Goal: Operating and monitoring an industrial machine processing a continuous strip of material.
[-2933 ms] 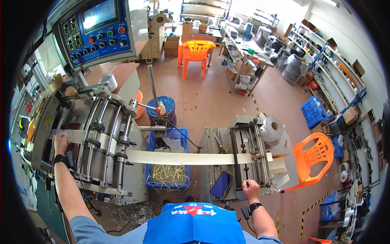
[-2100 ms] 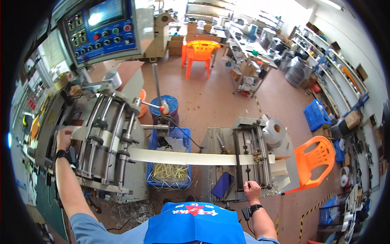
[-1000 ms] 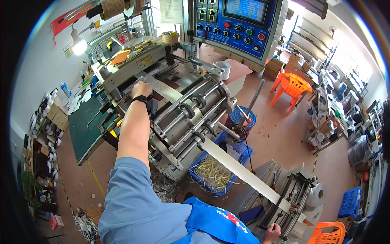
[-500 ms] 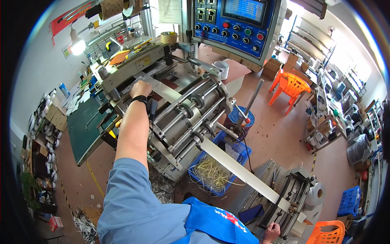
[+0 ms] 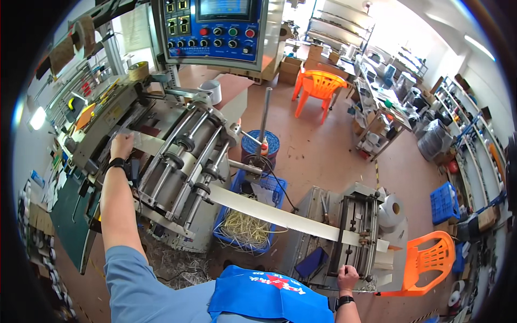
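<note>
My left hand is closed at the near left side of the large roller machine, next to the pale band entering its rollers; what the fingers hold, if anything, is hidden. A pale paper strip with a toothed edge leaves the rollers and slopes down to a smaller bench unit on the right. At that unit's front edge is my right hand, its fingers curled closed by a dark rod; the grip itself is too small to make out. Each wrist wears a dark band.
Under the strip stands a blue crate of straw-coloured trimmings. A white roll sits behind the small unit, with an orange chair to its right. The blue control panel hangs over the machine. An upright metal post rises beyond the crate.
My view has swung to the right, so the machine sits farther left and more of my right forearm shows. Both hands stay at the same spots on the two machines.
</note>
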### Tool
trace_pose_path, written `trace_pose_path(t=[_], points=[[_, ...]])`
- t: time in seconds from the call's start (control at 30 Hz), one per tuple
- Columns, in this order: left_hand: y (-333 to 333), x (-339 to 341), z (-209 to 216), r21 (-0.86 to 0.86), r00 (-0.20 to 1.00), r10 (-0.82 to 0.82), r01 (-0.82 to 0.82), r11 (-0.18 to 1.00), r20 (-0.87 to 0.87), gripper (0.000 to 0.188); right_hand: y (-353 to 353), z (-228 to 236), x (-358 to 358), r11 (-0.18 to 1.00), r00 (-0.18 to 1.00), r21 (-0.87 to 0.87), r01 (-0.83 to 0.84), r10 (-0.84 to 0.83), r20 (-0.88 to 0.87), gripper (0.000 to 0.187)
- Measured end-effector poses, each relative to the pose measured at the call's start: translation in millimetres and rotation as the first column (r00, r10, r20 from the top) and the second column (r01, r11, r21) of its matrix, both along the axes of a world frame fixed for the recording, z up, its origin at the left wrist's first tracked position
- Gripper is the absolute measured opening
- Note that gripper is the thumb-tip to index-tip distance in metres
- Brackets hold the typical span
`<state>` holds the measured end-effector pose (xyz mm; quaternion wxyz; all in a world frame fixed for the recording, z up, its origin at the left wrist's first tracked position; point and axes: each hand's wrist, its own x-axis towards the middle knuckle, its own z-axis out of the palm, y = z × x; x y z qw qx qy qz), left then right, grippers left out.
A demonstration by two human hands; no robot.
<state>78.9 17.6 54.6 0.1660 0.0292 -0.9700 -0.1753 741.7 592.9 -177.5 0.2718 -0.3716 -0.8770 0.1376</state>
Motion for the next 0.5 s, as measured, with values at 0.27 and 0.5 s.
trace_pose_path(t=[0.27, 0.5], points=[[3.4, -7.5, -2.7, 0.008, 0.995, -0.093, 0.093, 0.996, -0.042, 0.039, -2.4, 6.2, -0.7, 0.997, 0.999, -0.070, 0.027, -0.026, 0.018, 0.016], [4.7, -8.4, -4.9, 0.017, 0.987, -0.153, 0.154, 0.988, -0.048, 0.036, -3.4, 5.9, -2.9, 0.998, 0.999, -0.058, 0.037, -0.036, 0.022, 0.016]])
